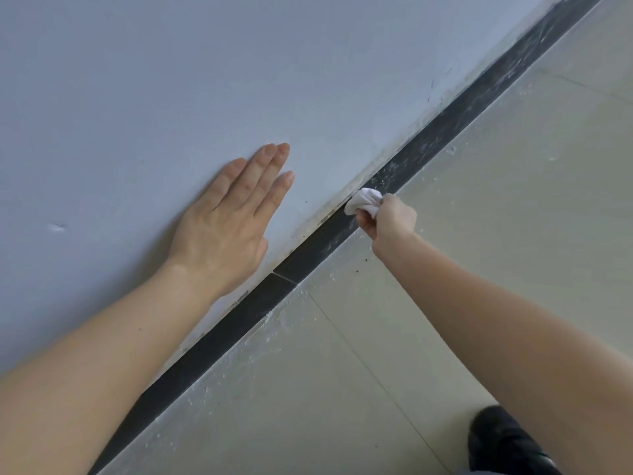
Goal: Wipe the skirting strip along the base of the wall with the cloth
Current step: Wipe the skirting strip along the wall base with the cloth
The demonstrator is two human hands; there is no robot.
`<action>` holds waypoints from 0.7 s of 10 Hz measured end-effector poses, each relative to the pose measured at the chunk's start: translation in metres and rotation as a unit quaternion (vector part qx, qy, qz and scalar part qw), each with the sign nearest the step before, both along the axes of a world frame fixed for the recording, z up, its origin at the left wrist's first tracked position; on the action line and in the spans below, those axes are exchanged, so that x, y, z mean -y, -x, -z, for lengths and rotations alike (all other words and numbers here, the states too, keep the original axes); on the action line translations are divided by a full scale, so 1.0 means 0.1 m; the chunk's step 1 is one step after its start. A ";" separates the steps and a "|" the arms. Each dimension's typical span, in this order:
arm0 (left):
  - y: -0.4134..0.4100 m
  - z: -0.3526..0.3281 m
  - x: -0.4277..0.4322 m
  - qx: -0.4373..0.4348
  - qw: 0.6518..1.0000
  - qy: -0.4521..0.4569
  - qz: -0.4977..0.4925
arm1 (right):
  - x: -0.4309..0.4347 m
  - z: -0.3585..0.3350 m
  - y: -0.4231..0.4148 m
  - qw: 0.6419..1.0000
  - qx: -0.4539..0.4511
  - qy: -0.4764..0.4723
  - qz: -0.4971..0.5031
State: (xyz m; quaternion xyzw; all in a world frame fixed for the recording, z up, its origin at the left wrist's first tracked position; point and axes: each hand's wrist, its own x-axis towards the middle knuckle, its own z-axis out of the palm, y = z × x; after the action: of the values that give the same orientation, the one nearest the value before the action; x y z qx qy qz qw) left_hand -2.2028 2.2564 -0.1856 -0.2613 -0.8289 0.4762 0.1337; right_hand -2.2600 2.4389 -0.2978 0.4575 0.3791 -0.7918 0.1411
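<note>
Skirting strip, dark grey and narrow [308, 250], runs diagonally where pale blue wall [171, 80] meets beige tiled floor [479, 217]; white specks ahead (far end dustier). Crumpled white cloth [363, 201] pressed on strip, pinched in right hand [388, 219]. Left hand [227, 219] flat on wall, fingers extended. Black shoe [503, 440] lower right.

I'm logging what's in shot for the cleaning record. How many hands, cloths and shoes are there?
Hands: 2, left hand flat on the wall, right hand gripping the cloth
Cloths: 1, white cloth on the skirting strip
Shoes: 1, black shoe
Total: 4
</note>
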 end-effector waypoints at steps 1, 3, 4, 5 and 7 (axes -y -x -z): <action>0.13 -0.01 -0.09 -0.002 1.000 0.000 0.012 | -0.01 0.20 -0.09 0.996 0.017 -0.074 -0.053; 0.20 0.05 -0.12 -0.002 0.999 -0.016 0.032 | 0.54 0.36 -0.52 0.964 0.038 0.047 -0.260; 0.22 0.04 -0.12 0.003 0.999 -0.025 0.039 | 0.63 0.35 -0.38 0.924 0.025 -0.149 -0.351; 0.22 0.06 -0.12 0.001 0.999 -0.032 0.038 | 0.33 0.36 -0.09 0.886 -0.061 -0.254 -0.383; 0.22 0.09 -0.13 -0.009 0.998 -0.037 0.040 | -0.50 0.25 0.49 0.996 -0.063 -0.053 -0.044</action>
State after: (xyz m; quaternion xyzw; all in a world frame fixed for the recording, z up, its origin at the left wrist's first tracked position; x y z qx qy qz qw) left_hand -2.2250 2.2696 -0.1941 -0.2845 -0.8339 0.4416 0.1694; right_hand -2.3090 2.4888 -0.3230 0.3967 0.4486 -0.7906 0.1275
